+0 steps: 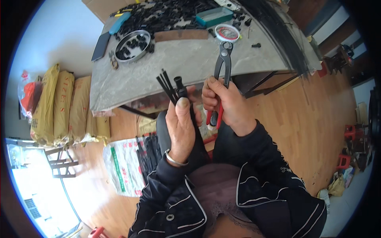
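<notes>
My left hand [180, 125] is closed around a bunch of thin black rods [166, 86], whose ends stick up past the thumb. In the same grip is a black fitting [179, 86] with a flared, hollow-looking end, pressed under the thumb. A metal bangle circles the left wrist. My right hand [229, 101] grips end-cutting pincers [224, 61], their dark metal head pointing up and their red handles showing below the fist. Both hands are above my lap, just in front of the table's near edge, with the pincers apart from the rods.
On the grey table [190, 59] are a round metal tray [118, 54] of black parts, a white round tub [227, 33], a teal box [214, 16] and a heap of black pieces [158, 16]. Long black strands [274, 29] overhang the right edge. Filled sacks [61, 107] stand left.
</notes>
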Available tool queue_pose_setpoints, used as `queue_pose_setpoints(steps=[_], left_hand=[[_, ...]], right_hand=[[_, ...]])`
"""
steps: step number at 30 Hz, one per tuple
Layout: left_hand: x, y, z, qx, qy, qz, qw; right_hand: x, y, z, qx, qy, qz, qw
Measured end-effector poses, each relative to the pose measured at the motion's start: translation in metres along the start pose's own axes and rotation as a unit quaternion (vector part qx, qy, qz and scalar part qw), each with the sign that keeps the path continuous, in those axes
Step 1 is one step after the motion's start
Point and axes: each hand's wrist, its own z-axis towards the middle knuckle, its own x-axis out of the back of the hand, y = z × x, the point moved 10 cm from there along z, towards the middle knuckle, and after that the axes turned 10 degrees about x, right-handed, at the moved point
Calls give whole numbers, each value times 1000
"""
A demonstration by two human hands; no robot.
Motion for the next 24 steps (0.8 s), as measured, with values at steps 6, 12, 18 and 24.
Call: queue_pose_setpoints(steps=[6,12,18,24], left_hand=[[-5,2,-11,-29,-10,-37,999],[-9,-3,-29,-22,7,-8,1000],[4,3,-30,-29,44,20,998],[9,3,-22,-7,15,19,1000]], right_hand=[[-25,4,-20,43,17,-50,998],[-12,-13,-24,172,109,-229,952],[-51,-51,-40,387,70,-563,727],[-24,-24,-22,189,19,-289,938]])
